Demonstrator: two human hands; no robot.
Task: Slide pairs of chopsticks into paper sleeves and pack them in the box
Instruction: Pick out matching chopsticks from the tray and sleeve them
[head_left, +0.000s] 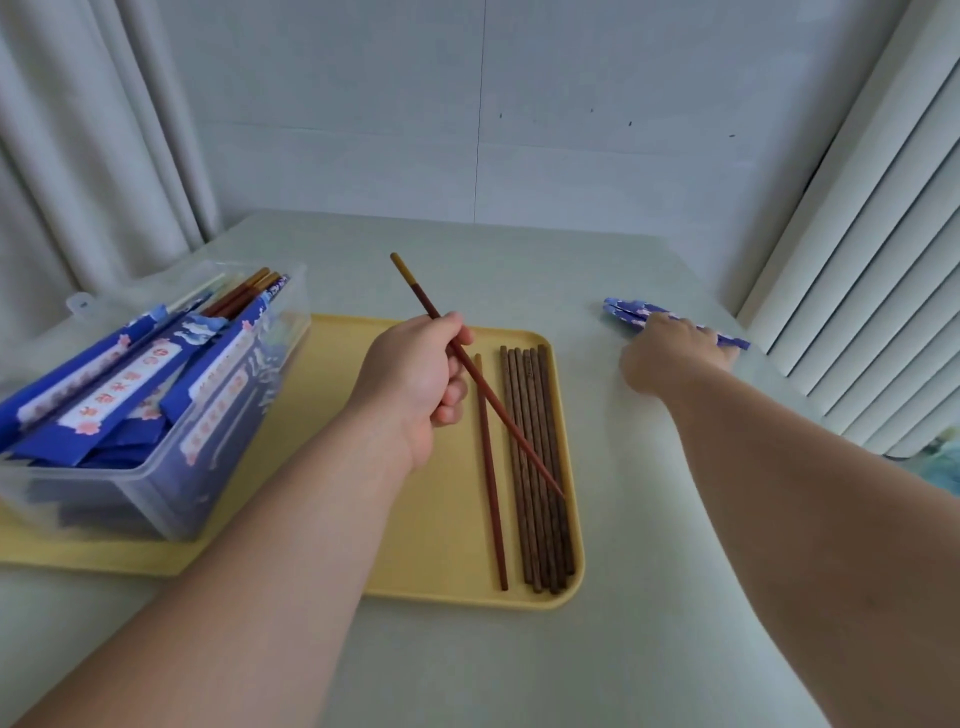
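Pale bench (675, 519) beneath everything, backed by a grey wall, with a curtain to the left and blind slats to the right. On it, a yellow tray (441, 545), long side running left to right. On the tray's left part, a clear plastic box (171, 499), open at the top, packed with blue sleeved pairs (119, 395) lying slantwise, a few chopstick ends poking out at the far end. Above the tray's middle, the left grip (415, 384), fingers curled round one red chopstick (519, 441) with a yellowish top. Held aslant, top pointing away and left, tip low over the brown ones. Well to the right, off the tray, the right grip (670, 353), back turned to the camera, over a small heap of blue paper sleeves (623, 312) on the bare bench. Fingers hidden, so no telling whether pinching or merely pressing. On the tray's right part, a tight row of brown chopsticks (540, 467) laid side by side. Just left of that row, a second red chopstick (491, 493) flat on the tray, crossed in view by the held one.
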